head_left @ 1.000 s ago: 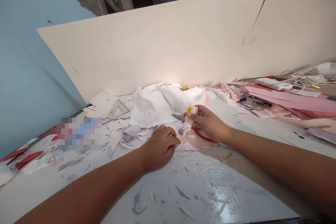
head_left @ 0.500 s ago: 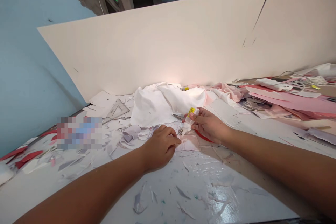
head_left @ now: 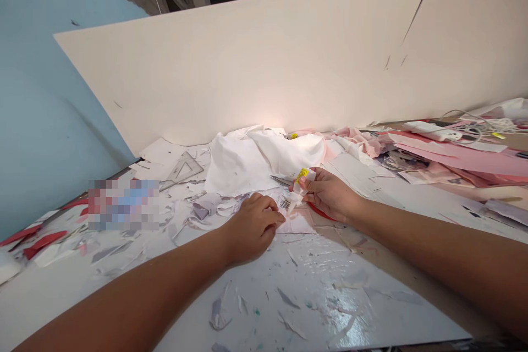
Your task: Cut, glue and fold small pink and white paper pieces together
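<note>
My right hand [head_left: 328, 192] grips a small whitish glue bottle [head_left: 304, 176] with a yellow label, its narrow tip tilted down over a pale pink fabric piece [head_left: 299, 224]. Beside that hand, a pair of scissors shows a metal blade [head_left: 281, 180] pointing left and a red handle [head_left: 320, 212] below the palm; I cannot tell whether the hand holds them too. My left hand [head_left: 256, 225] is closed, thumb and forefinger pinching the left edge of the fabric piece against the table. Its other fingers are curled under.
White cloth [head_left: 247, 162] lies crumpled behind my hands. A clear set square [head_left: 184, 169] rests to its left. Paper and fabric scraps [head_left: 206, 206] litter the table [head_left: 247, 308]. Pink and red sheets [head_left: 462, 162] and a white power strip [head_left: 433, 131] lie right. A pale board [head_left: 264, 66] stands behind.
The bottle's tip has shifted slightly over the fabric piece, with my right hand nearly in place. My left hand keeps its hold. The view has tilted a little.
</note>
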`<state>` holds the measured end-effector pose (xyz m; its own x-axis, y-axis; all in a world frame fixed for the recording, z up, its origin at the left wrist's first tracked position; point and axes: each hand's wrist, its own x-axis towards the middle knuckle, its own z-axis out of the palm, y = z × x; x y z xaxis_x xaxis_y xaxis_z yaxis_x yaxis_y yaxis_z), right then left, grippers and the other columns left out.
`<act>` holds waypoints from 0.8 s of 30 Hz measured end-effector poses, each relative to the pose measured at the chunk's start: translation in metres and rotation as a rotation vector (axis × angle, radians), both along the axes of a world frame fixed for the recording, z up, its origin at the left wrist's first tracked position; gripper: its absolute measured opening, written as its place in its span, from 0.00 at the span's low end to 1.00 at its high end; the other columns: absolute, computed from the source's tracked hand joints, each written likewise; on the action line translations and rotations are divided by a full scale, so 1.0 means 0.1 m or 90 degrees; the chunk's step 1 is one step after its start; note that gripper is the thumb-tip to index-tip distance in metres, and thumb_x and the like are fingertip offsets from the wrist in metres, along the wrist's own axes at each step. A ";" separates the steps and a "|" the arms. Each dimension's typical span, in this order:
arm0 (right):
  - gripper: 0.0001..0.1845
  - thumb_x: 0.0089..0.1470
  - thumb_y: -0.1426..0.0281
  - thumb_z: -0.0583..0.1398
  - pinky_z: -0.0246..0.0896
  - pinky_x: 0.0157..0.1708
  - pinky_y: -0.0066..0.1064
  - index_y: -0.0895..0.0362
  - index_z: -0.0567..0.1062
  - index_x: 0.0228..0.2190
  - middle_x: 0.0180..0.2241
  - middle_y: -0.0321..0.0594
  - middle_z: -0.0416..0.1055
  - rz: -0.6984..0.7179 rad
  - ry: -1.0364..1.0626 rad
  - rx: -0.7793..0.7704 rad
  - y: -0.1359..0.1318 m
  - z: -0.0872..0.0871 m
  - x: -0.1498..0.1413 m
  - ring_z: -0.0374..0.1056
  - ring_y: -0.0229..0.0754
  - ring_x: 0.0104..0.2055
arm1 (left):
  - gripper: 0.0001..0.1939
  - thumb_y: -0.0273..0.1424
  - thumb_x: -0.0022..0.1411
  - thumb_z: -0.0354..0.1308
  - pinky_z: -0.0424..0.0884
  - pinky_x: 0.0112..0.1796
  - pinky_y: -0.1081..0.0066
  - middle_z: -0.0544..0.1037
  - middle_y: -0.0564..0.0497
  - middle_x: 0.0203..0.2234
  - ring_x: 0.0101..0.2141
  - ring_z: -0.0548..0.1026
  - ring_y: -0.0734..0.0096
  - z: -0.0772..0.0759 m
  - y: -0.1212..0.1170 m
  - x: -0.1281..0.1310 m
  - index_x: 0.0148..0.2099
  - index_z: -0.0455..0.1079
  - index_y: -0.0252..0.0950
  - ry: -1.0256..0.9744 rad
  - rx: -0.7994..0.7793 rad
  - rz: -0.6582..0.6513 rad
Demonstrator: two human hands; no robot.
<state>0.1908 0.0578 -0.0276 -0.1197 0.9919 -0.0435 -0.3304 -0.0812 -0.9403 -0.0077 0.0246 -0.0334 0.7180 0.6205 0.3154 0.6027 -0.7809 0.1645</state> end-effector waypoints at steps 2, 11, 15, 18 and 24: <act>0.11 0.43 0.74 0.63 0.62 0.22 0.25 0.55 0.64 0.27 0.25 0.36 0.71 -0.003 0.001 -0.001 0.01 -0.01 0.00 0.68 0.36 0.26 | 0.15 0.20 0.54 0.45 0.59 0.41 0.65 0.67 0.48 0.35 0.38 0.61 0.67 0.00 0.00 0.00 0.36 0.71 0.38 0.001 0.001 -0.002; 0.13 0.42 0.74 0.64 0.63 0.23 0.25 0.54 0.64 0.28 0.25 0.35 0.71 -0.002 0.012 -0.004 0.02 -0.05 0.01 0.69 0.36 0.27 | 0.15 0.20 0.54 0.45 0.59 0.41 0.65 0.67 0.48 0.35 0.38 0.61 0.67 0.00 0.01 0.01 0.36 0.71 0.38 0.008 0.004 -0.001; 0.13 0.42 0.74 0.64 0.63 0.23 0.25 0.54 0.64 0.28 0.24 0.34 0.71 -0.007 0.011 -0.012 0.01 -0.03 0.00 0.69 0.37 0.27 | 0.15 0.20 0.55 0.45 0.59 0.41 0.66 0.67 0.49 0.35 0.38 0.61 0.68 -0.01 0.01 0.01 0.36 0.71 0.38 0.005 0.006 0.000; 0.13 0.42 0.74 0.64 0.63 0.22 0.25 0.54 0.64 0.28 0.24 0.34 0.71 -0.012 0.011 -0.014 0.01 -0.03 -0.01 0.70 0.38 0.28 | 0.14 0.21 0.55 0.45 0.59 0.41 0.65 0.67 0.49 0.35 0.37 0.61 0.68 -0.01 0.01 0.00 0.36 0.70 0.38 0.006 0.009 -0.001; 0.13 0.42 0.75 0.64 0.63 0.20 0.25 0.54 0.63 0.27 0.24 0.34 0.70 -0.018 0.002 -0.021 0.03 -0.06 -0.02 0.71 0.39 0.29 | 0.14 0.21 0.56 0.44 0.59 0.41 0.65 0.67 0.49 0.35 0.37 0.61 0.68 -0.01 0.01 0.00 0.36 0.70 0.38 0.011 0.011 -0.004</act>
<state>0.1893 0.0606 -0.0333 -0.0914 0.9929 -0.0765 -0.3366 -0.1031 -0.9360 -0.0080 0.0261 -0.0344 0.7266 0.6113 0.3135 0.6009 -0.7867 0.1413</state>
